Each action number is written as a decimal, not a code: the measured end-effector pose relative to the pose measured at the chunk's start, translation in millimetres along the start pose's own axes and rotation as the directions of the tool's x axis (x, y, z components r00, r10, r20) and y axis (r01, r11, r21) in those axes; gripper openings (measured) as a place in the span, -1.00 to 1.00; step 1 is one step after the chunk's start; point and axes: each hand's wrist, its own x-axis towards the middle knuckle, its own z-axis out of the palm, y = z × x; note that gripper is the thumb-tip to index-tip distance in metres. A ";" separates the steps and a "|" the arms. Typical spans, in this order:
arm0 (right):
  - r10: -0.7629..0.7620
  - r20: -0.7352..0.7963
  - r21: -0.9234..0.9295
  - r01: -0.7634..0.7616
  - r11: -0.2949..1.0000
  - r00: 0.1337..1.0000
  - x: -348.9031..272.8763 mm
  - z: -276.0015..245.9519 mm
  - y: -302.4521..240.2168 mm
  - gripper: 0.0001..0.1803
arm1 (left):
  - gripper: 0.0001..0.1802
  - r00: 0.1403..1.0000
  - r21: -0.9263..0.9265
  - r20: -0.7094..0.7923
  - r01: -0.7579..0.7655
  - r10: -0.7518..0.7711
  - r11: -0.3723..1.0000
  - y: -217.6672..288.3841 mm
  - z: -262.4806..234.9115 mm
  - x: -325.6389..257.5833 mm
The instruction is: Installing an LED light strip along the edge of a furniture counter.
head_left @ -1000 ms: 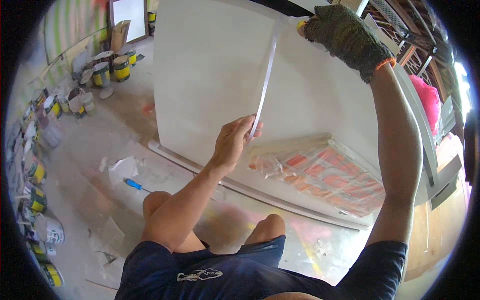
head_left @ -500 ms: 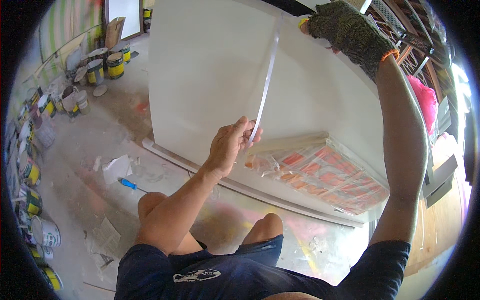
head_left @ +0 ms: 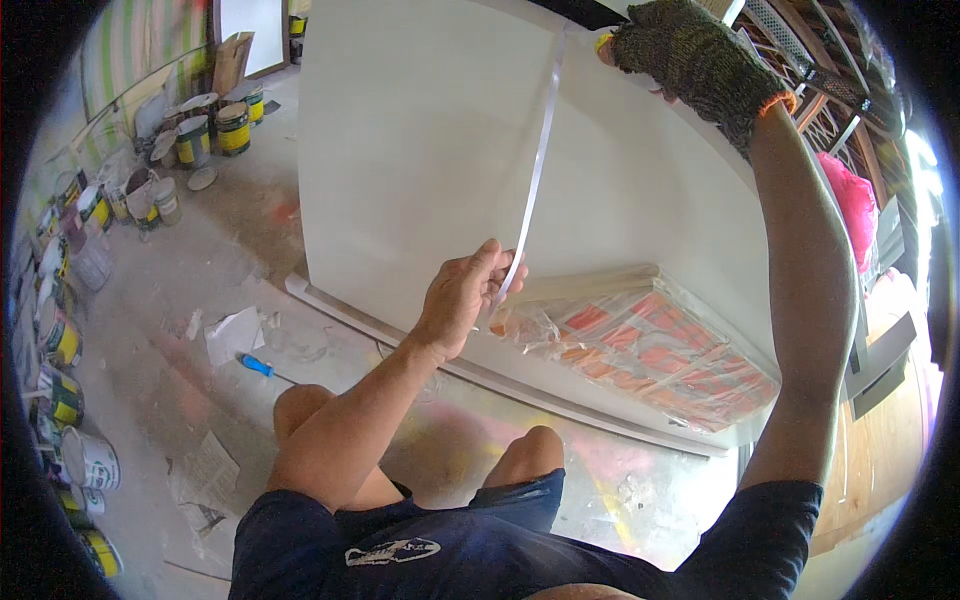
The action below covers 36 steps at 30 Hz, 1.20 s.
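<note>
A narrow, glossy white strip (head_left: pixel 543 145) runs over a large white panel (head_left: pixel 420 130), from its far edge toward me. My bare left hand (head_left: pixel 468 292) pinches the strip's near end between thumb and fingers, just above the panel. At the far right edge of the panel is my right hand (head_left: pixel 685 70), in a dark knitted glove with an orange cuff. Its fingers are curled, and a small yellow bit (head_left: pixel 604 44) shows by the fingertips. What it grips there is mostly hidden. A plastic-wrapped pack (head_left: pixel 650 345) with orange-red pieces lies on the panel's near right part.
Several paint cans (head_left: pixel 232 130) line the left side of the floor. A blue-handled screwdriver (head_left: pixel 257 365) and paper scraps (head_left: pixel 235 335) lie left of my knees. To the right are a pink bundle (head_left: pixel 848 210), metal racks (head_left: pixel 800 50) and a wooden board (head_left: pixel 885 440).
Almost nothing differs. My left hand has shifted very slightly to the right with the strip; the right hand stays at the panel's far edge.
</note>
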 end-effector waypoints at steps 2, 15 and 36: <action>0.107 0.012 0.122 -0.108 0.987 0.994 -0.9 -0.3 0.2 -0.84 | -0.23 1.000 -0.001 0.004 0.000 0.000 1.000 0.3 0.9 -1.2; 0.466 0.314 0.406 -0.561 0.722 0.827 1.5 -33.8 -21.6 -0.72 | -0.17 0.991 -0.072 -0.068 0.112 -0.117 0.991 6.6 -2.3 -7.2; 0.468 0.215 0.697 -0.470 0.541 0.857 -31.1 31.7 -67.1 -0.55 | -0.05 0.984 -0.100 -0.155 0.069 -0.084 0.993 -1.7 -5.7 -4.2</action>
